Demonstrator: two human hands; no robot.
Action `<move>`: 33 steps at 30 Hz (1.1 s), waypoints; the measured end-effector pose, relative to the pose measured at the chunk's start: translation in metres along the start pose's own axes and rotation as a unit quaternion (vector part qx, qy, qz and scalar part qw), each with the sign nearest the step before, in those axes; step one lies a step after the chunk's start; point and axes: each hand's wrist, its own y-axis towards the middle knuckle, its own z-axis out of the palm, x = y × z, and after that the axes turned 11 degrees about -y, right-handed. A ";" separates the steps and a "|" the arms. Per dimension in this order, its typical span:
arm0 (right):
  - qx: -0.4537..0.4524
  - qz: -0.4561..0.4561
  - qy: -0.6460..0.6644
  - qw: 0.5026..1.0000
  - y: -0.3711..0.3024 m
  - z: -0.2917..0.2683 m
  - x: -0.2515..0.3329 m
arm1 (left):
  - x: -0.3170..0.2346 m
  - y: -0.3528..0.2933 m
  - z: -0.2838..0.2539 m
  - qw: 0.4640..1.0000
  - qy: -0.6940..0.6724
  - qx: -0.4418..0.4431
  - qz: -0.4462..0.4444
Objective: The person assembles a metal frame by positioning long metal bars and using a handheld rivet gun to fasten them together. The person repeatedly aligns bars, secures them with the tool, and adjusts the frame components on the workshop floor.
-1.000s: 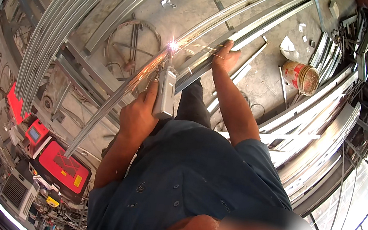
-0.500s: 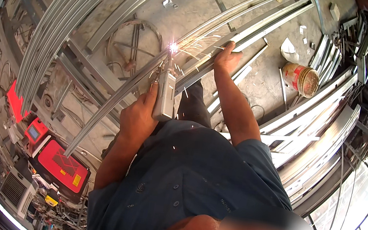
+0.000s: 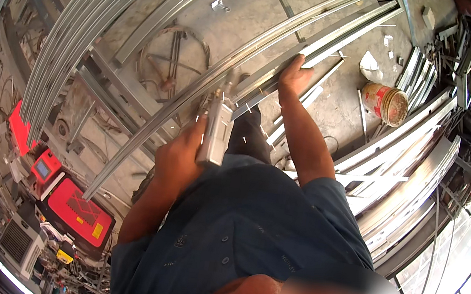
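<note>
My left hand [image 3: 179, 154] is closed around a boxy grey welding gun [image 3: 217, 132]. Its narrow nozzle points away from me, close beside a long, shiny metal rail [image 3: 175, 107] that runs diagonally. No bright spot glows at the tip; a few short spark streaks hang around the gun. My right hand [image 3: 295, 80] grips a metal channel [image 3: 335, 38] to the right of that rail, thumb up, its fingers partly hidden. The channel's near end lies just right of the nozzle, above my dark trouser leg.
Stacked curved-looking metal profiles [image 3: 82, 35] fill the left. A red machine [image 3: 78, 215] stands lower left. To the right are a dirty bucket [image 3: 385, 103] and more bright profiles [image 3: 405, 183]. Coiled cable [image 3: 202, 43] and scraps lie on the concrete floor.
The bright glow and spark spray at the nozzle have stopped. My left hand has drawn the gun back slightly toward me and right. My right hand has shifted slightly right with the channel.
</note>
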 end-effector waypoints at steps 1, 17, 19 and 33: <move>0.004 0.003 0.000 1.000 0.000 0.001 -0.001 | -0.003 -0.004 -0.003 1.000 -0.016 -0.005 0.016; 0.014 0.004 -0.006 1.000 0.004 0.006 -0.007 | -0.001 -0.066 -0.048 0.944 -0.307 -0.056 -0.107; 0.020 0.006 -0.010 1.000 -0.001 0.002 -0.001 | 0.001 -0.086 -0.045 0.944 -0.306 -0.071 -0.104; 0.206 0.017 0.232 0.950 -0.013 0.002 -0.070 | 0.055 -0.241 -0.031 0.957 -0.138 -0.161 -0.199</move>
